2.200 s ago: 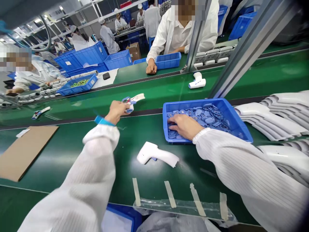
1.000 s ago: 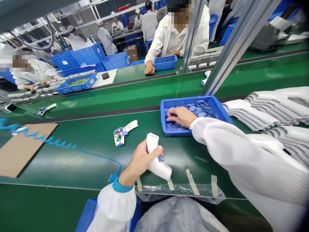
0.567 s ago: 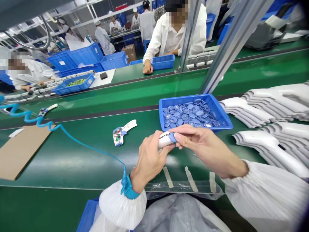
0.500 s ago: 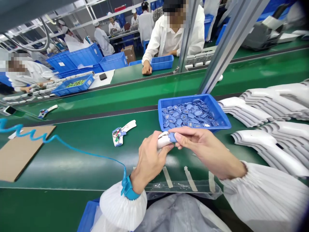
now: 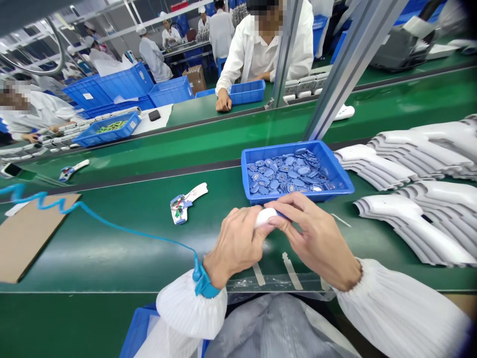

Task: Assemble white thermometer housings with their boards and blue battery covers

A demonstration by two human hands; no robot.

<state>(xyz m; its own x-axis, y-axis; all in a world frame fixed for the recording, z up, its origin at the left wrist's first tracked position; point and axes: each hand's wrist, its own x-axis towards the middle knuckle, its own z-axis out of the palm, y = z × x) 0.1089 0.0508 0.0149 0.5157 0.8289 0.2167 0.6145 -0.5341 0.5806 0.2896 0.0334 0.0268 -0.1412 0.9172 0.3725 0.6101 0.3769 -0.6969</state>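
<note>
Green bench (image 5: 112,268), left to right: cardboard sheet (image 5: 32,233); coiled blue cord (image 5: 130,233) tethered to a wrist strap (image 5: 203,284); opened pistol-grip housing (image 5: 179,209) exposing a circuit board; left hand (image 5: 236,246) and right hand (image 5: 313,233), fingers closed on a white housing end (image 5: 265,216), held just before the tray, within easy reach; blue tray (image 5: 283,147) of blue buttons (image 5: 286,174); stacked white housings (image 5: 413,223), nested to save space.

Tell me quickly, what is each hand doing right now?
Left hand: closed, holding a white plastic casing.
Right hand: closed, also holding the white plastic casing.
</note>
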